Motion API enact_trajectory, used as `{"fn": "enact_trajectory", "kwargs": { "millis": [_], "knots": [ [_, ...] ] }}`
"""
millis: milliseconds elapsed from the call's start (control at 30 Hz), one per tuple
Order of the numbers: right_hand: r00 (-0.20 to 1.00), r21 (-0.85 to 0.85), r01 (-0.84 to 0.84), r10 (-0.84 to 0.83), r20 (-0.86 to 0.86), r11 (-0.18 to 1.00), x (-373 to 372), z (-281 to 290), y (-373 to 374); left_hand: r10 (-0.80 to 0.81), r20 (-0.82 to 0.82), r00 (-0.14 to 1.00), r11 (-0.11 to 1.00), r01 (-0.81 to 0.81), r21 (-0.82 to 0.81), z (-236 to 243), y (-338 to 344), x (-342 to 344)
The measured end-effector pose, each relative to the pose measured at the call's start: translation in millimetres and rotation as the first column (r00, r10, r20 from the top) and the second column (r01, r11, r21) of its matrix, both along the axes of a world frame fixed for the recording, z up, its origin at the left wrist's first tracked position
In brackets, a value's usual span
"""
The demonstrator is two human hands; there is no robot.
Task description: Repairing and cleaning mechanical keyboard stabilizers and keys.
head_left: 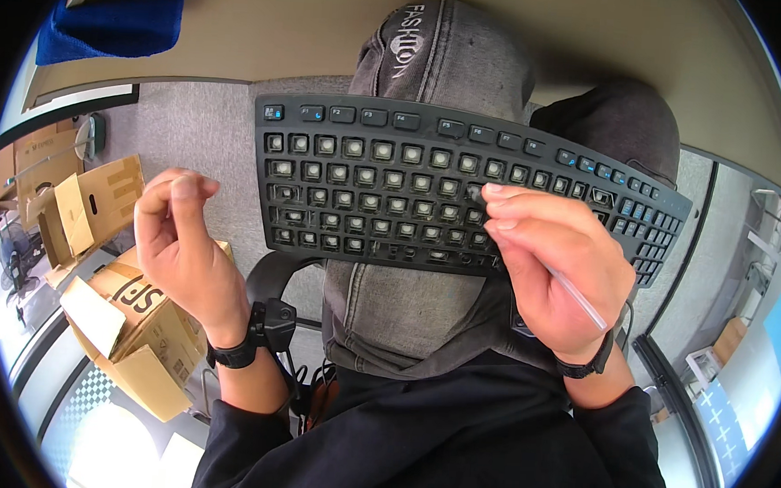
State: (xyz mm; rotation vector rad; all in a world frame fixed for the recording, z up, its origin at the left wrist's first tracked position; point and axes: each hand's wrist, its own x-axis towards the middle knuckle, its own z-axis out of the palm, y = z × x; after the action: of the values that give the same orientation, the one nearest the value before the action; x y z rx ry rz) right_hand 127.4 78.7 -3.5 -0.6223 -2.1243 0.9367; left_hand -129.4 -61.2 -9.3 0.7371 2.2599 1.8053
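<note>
A black keyboard (pixel 393 202) lies across my thighs, slightly tilted. Most of the main block has its keycaps off, with pale switch stems showing in the sockets; the top row and the right-hand keys still carry caps. My right hand (pixel 566 258) is closed around a slim stick with a translucent handle (pixel 580 300). Its dark tip, perhaps bristles, meets the sockets near the middle of the keyboard. Off the keyboard's left end, my left hand (pixel 177 233) is raised in the air, fingers curled and thumb against them, with nothing visible in it.
Beyond my knees stands a beige desk edge (pixel 242 51) with a blue cloth (pixel 110 26) on it. Opened cardboard boxes (pixel 143 337) sit on the left. A black chair armrest (pixel 269 277) is beside my left thigh. Dark straps with a small device are on my wrists.
</note>
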Motion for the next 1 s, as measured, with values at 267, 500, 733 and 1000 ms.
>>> {"fn": "enact_trajectory", "kwargs": {
  "millis": [267, 500, 733, 1000],
  "knots": [
    [0.999, -0.089, -0.008, 0.011, 0.032, 0.996, 2, 3, 5, -0.239, -0.024, 0.971, 0.964, 0.234, -0.124, -7, -4, 3],
    [0.997, -0.164, -0.042, 0.051, 0.053, 0.986, 5, 9, 11, -0.399, -0.029, 0.917, 0.898, 0.384, -0.213, -8, 1, 10],
    [0.995, -0.116, 0.014, -0.002, 0.102, 0.993, 6, 11, 13, -0.366, 0.000, 0.931, 0.909, 0.357, -0.214, -5, 3, 11],
    [0.982, -0.483, -0.036, -0.059, -0.180, 0.875, 6, -12, 3, -0.374, 0.002, 0.928, 0.906, 0.365, -0.214, -7, 3, 11]
  ]
}}
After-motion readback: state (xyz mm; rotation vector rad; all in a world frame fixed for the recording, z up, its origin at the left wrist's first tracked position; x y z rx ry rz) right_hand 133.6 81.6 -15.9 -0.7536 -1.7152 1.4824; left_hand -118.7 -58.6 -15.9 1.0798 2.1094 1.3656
